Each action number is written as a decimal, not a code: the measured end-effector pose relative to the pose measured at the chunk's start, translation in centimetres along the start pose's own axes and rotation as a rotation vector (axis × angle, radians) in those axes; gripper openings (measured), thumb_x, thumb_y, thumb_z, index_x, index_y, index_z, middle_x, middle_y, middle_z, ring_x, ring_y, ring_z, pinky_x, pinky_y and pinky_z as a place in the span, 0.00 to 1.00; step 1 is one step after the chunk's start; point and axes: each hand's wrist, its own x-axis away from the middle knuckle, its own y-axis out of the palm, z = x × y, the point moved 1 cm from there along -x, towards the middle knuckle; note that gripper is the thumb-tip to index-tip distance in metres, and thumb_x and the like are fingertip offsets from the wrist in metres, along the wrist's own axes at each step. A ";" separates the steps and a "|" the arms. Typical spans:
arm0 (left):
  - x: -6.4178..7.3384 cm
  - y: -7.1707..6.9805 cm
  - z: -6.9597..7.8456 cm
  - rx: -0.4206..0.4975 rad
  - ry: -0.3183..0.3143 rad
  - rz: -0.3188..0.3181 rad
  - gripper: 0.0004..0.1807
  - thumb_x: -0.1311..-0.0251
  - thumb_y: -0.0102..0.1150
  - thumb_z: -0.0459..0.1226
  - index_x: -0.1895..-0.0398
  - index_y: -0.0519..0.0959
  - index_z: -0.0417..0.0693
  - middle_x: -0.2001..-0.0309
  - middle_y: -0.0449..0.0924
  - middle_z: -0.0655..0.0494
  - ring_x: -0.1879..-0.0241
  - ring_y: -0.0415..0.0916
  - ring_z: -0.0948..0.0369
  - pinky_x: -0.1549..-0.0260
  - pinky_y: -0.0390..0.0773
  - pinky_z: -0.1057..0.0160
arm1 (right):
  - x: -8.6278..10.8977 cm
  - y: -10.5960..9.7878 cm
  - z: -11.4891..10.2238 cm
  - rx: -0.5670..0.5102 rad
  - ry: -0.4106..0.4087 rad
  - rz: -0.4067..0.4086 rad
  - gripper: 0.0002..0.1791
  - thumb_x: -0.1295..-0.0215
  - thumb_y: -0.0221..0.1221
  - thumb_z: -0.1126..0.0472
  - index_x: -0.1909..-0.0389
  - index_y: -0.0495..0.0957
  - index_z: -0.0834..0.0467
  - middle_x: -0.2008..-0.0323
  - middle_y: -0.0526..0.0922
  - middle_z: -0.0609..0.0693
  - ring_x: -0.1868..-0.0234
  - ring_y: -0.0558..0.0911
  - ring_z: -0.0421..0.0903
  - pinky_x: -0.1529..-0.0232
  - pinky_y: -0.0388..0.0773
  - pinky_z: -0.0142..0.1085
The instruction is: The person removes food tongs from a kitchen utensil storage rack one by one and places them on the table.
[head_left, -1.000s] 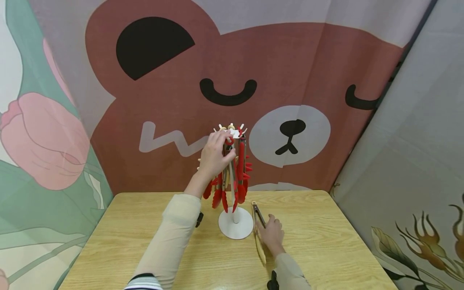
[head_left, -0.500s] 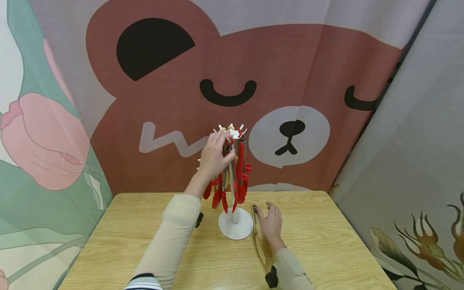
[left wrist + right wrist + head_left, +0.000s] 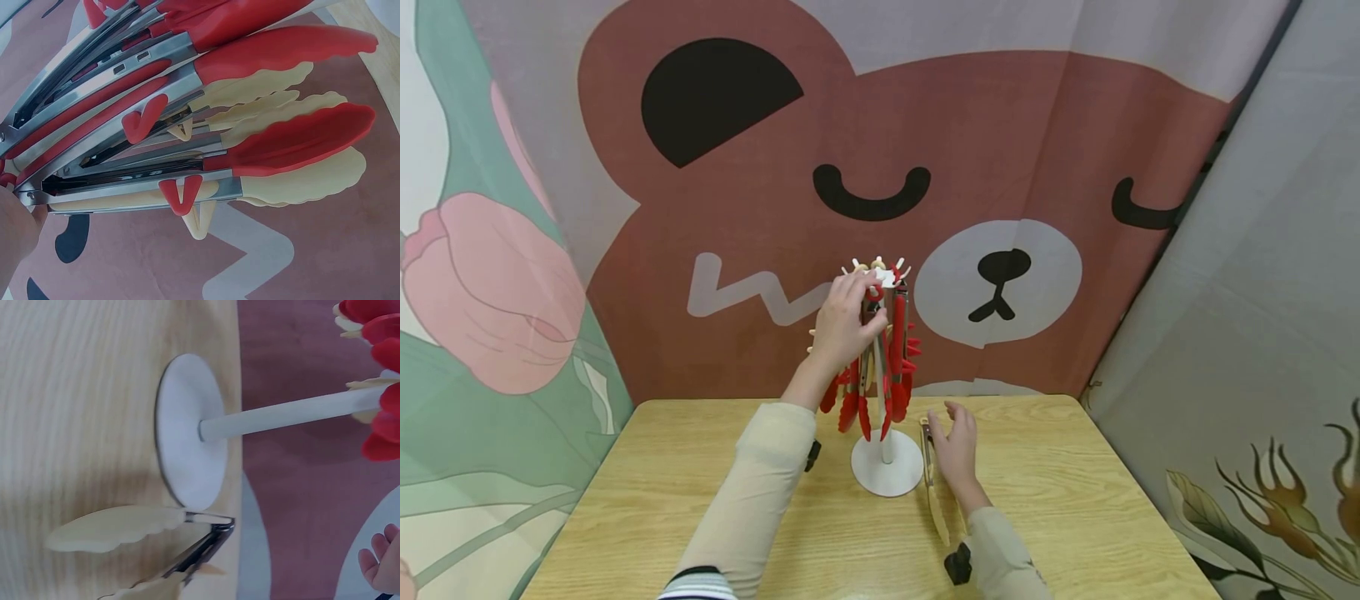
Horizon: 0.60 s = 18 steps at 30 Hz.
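Observation:
A white stand [image 3: 887,462] with a round base holds several red and cream tongs hanging around its top. My left hand [image 3: 841,325] grips a pair of red tongs [image 3: 262,56] at the ring end, just below the stand's top; its fingertips are partly hidden. To the right of the base, a pair of cream-tipped tongs [image 3: 935,500] lies on the table with its arms spread, as the right wrist view shows. My right hand [image 3: 958,442] hovers over these tongs with fingers loosely spread, holding nothing, and hides part of one arm.
The wooden table [image 3: 700,483] reaches back to a hanging cloth [image 3: 745,217] with a bear print. Another curtain [image 3: 1240,317] hangs along the right side. Black camera mounts sit at both wrists.
My right hand has let go of the cream-tipped tongs, opened its fingers and moved up toward the table's back edge. The left hand and stand stay put.

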 end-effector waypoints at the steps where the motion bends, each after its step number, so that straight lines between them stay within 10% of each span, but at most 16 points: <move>1: 0.0 0.0 0.0 0.001 -0.001 0.001 0.24 0.51 0.58 0.35 0.48 0.71 0.38 0.48 0.70 0.45 0.47 0.62 0.53 0.54 0.70 0.57 | -0.1 0.0 -0.2 -0.015 -0.009 0.002 0.21 0.40 0.56 0.56 0.52 0.69 0.68 0.57 0.71 0.63 0.53 0.68 0.56 0.52 0.64 0.48; 18: 0.0 0.0 -0.1 -0.002 -0.003 0.000 0.24 0.50 0.58 0.35 0.48 0.70 0.37 0.48 0.70 0.44 0.47 0.62 0.53 0.54 0.71 0.57 | -1.2 -0.1 -3.8 -0.098 -0.172 0.096 0.19 0.43 0.57 0.64 0.53 0.68 0.70 0.60 0.71 0.62 0.56 0.70 0.56 0.59 0.67 0.48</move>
